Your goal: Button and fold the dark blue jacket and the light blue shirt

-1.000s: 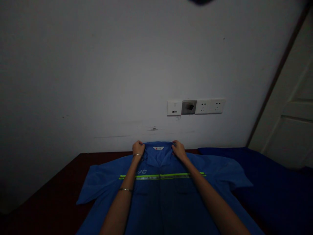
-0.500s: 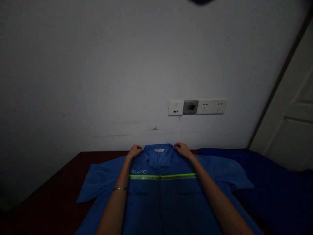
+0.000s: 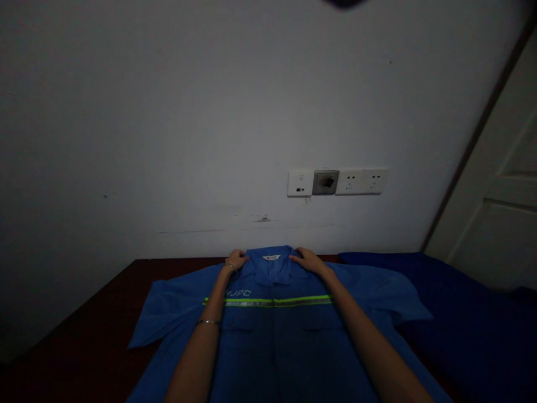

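Observation:
A blue short-sleeved work shirt (image 3: 272,336) lies spread front up, its collar toward the wall and a yellow-green and silver stripe across its chest. White letters and a small white label at the neck show on it. My left hand (image 3: 236,260) is at the left side of the collar, fingers bent and closed on its edge. At the collar's right side, my right hand (image 3: 308,259) has thumb and fingers apart, with the collar edge between them.
The shirt rests on a dark red surface (image 3: 100,313). Dark blue cloth (image 3: 470,336) lies at the right. Behind stands a pale wall (image 3: 188,140) with sockets (image 3: 361,182) and a switch plate. A white door (image 3: 503,212) is at the far right.
My right hand has shifted slightly left, its thumb now further over the collar. My left hand has moved a little onto the collar's left side. The view has shifted slightly.

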A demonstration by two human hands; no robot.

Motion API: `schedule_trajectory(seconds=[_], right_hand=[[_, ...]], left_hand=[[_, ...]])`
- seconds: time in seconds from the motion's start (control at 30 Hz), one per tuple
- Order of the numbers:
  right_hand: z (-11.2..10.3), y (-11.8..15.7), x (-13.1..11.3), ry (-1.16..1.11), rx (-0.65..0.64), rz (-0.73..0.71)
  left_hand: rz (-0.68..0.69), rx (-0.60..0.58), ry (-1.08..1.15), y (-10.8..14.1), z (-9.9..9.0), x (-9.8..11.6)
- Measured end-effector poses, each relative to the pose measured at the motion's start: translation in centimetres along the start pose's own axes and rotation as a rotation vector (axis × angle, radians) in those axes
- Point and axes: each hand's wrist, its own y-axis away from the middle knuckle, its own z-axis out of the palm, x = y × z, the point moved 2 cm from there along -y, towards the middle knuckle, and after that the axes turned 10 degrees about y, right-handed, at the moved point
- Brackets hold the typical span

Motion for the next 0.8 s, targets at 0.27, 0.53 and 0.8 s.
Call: schedule_trajectory(seconds=[0.27,0.53,0.8], right_hand=[[0.6,1.3,-1.7,0.326,0.149,0.110],[-0.1,1.5,-1.8,0.291,0.127,0.123],[-0.8,1.6,-0.2,0.284,0.100,0.191]], left_hand=[[0.239,0.170,-0.042,-0.7,0.8,-0.8],[0.212,0.082,-0.088,-1.0,-1.5,-3.6],[0.052,0.071,-0.090,-0.9,-3.1,-5.1]])
